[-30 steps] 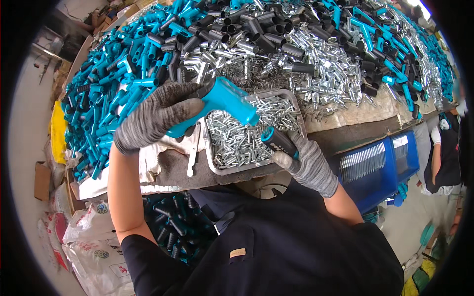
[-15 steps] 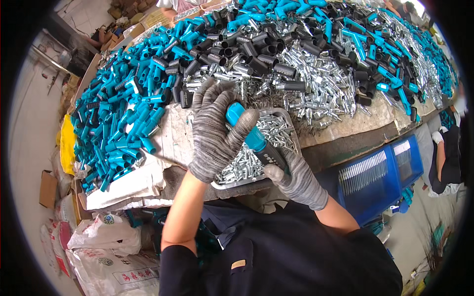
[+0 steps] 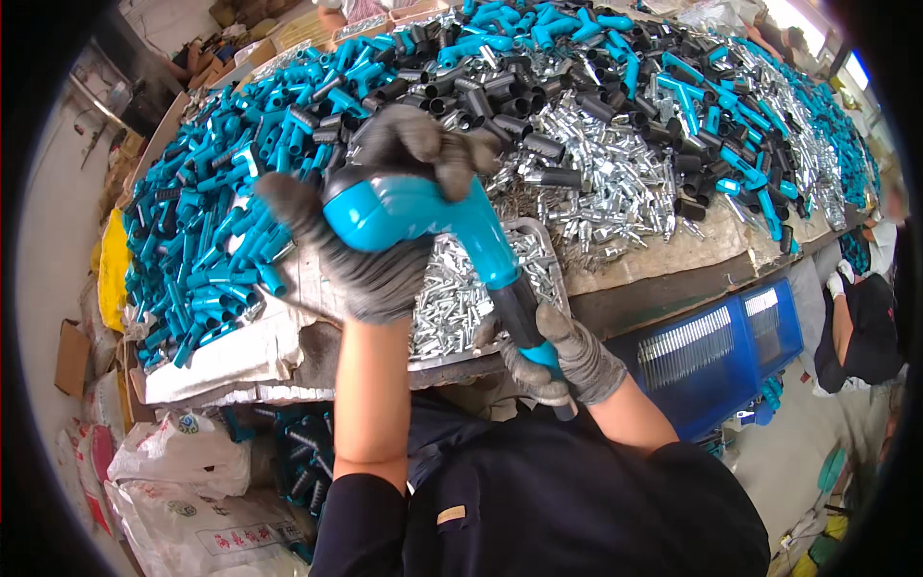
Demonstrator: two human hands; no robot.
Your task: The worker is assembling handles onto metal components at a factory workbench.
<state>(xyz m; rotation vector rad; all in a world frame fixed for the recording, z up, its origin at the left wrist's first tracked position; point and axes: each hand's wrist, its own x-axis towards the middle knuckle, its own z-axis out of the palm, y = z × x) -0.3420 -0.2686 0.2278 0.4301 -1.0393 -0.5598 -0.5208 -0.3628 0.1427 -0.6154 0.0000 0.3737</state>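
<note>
Over the near edge of the table I hold a teal and black hand tool in both hands, its exact kind unclear to me. It has a thick rounded teal head, a bent teal neck, and a straight black lower part with a teal band. My left hand, in a grey knit glove and blurred by motion, curls its fingers over the head and neck from behind. My right hand, gloved alike, wraps the lower end near the band. Behind the tool stands a shallow tray with many small silvery metal pins.
Teal bent pipe-like parts heap up on the left, with black sleeves and silvery metal fittings farther right. Blue bins of metal rods sit at the right edge. White sacks lie below left. Another person is at the far right.
The tool has come up nearer to me and turned, so its bent head now shows. My left hand has shifted over the head; my right hand has slid lower.
</note>
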